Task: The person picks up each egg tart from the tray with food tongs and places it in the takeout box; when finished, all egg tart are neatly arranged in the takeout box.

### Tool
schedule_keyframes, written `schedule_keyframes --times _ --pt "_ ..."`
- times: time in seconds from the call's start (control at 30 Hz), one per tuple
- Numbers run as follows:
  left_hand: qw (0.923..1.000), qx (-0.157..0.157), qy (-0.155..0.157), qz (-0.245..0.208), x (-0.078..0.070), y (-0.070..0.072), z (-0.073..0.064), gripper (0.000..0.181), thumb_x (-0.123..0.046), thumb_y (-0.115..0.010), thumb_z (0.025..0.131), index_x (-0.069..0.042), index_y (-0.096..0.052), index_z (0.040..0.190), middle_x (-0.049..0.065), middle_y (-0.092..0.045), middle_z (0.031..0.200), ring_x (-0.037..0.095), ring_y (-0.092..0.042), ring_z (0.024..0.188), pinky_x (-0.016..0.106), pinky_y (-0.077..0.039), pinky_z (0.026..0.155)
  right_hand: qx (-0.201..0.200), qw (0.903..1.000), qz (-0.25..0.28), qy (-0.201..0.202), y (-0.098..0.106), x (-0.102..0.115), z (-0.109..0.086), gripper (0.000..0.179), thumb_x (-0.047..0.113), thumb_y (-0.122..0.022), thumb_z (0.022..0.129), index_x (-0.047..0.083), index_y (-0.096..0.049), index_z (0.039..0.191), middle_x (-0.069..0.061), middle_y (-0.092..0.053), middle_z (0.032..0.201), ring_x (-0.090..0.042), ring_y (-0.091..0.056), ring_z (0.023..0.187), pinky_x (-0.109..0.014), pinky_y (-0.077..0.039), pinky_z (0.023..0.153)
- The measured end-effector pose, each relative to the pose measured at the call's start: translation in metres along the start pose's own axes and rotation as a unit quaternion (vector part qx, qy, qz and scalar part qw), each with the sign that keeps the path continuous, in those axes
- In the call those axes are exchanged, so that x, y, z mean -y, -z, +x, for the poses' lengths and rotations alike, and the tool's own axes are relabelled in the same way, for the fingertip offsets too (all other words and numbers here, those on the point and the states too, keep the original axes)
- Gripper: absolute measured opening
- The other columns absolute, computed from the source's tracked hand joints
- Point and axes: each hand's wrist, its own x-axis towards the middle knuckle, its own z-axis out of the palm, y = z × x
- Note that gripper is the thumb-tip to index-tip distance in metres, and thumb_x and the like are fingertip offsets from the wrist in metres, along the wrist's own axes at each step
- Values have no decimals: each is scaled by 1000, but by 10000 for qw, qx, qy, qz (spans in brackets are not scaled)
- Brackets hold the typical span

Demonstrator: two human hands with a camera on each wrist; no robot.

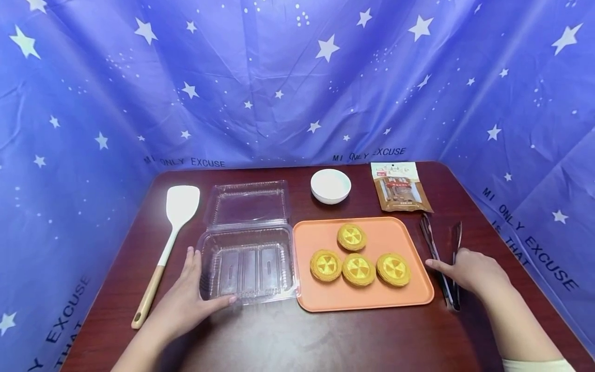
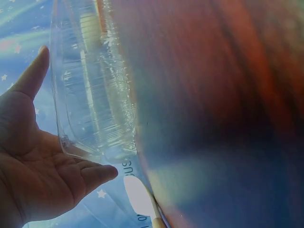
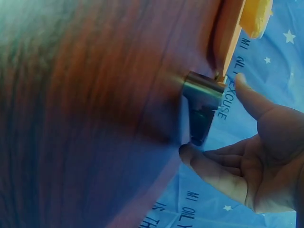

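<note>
My left hand spreads round the near left corner of a clear plastic clamshell box. Its thumb reaches over the box's near edge, while the other fingers lie along the left side, straight in the left wrist view. At the right, metal tongs lie with their arms apart. Over them is my right hand, the thumb on the left side and the fingers on the right. In the right wrist view a gap shows between that thumb and the tongs.
Several round yellow tarts sit on an orange tray between the hands. Behind stand a white bowl and a snack packet. A white spatula with a wooden handle lies left. Starry blue curtain surrounds the table.
</note>
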Motion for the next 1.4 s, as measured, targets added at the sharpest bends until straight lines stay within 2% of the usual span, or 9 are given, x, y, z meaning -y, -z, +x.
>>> schedule_keyframes --times 0.1,0.23,0.33,0.47,0.57,0.7,0.9,1.07,1.4 --pt "10000 66 35 20 0 2 -1 138 -78 -66 71 3 9 154 14 21 162 50 -18 144 66 -29 109 116 9999 38 17 -2 -1 2 79 75 -47 87 -1 -62 75 -28 -64 81 -37 -61 68 -55 -48 60" --pt "9999 101 88 48 -1 3 0 140 -79 -66 69 3 8 154 15 19 162 50 -20 143 66 -32 107 167 9997 169 -38 -6 -4 5 66 67 -54 88 4 -58 68 -18 -62 71 -27 -60 57 -48 -49 56" --pt "9998 108 130 79 -2 3 0 141 -80 -66 68 3 8 154 16 17 162 51 -20 143 66 -32 107 141 9996 232 -95 -6 -7 5 62 61 -58 88 0 -58 74 -18 -62 72 -25 -60 56 -46 -49 55" --pt "9998 116 152 67 -2 3 0 142 -82 -65 66 4 8 154 18 15 163 50 -19 144 66 -30 108 -98 9999 88 -36 -1 -12 1 71 57 -60 88 -14 -54 90 -34 -61 84 -42 -62 70 -54 -49 61" --pt "9998 104 159 63 -2 3 0 143 -83 -64 66 4 8 154 19 14 163 50 -20 143 65 -29 109 -323 9994 103 51 9 -14 -5 78 59 -57 90 -18 -47 97 -39 -58 89 -52 -60 76 -57 -47 61" --pt "9998 73 160 70 -2 3 0 143 -82 -65 66 4 7 154 20 14 162 51 -18 144 66 -28 109 -743 9962 304 334 23 -9 -14 76 61 -50 94 -14 -44 108 -28 -59 81 -41 -60 67 -53 -45 57" --pt "9999 65 136 41 0 2 -1 143 -80 -67 66 5 6 154 22 11 162 49 -15 145 66 -26 111 -1686 9795 564 942 32 10 -21 59 47 -47 101 -9 -50 118 -32 -56 101 -49 -58 89 -63 -43 68" --pt "9999 60 102 3 -1 2 -1 142 -80 -68 66 5 5 154 23 9 162 50 -17 144 65 -27 110 -1889 9714 690 1263 34 30 -24 55 45 -46 102 -5 -49 125 -29 -52 113 -46 -57 97 -63 -44 71" --pt "9999 61 85 -23 -1 1 -1 142 -78 -70 66 7 5 154 24 9 162 49 -14 145 65 -26 111 -2034 9579 195 2015 27 57 -23 46 46 -57 96 6 -57 120 -12 -56 107 -29 -62 75 -55 -50 65"
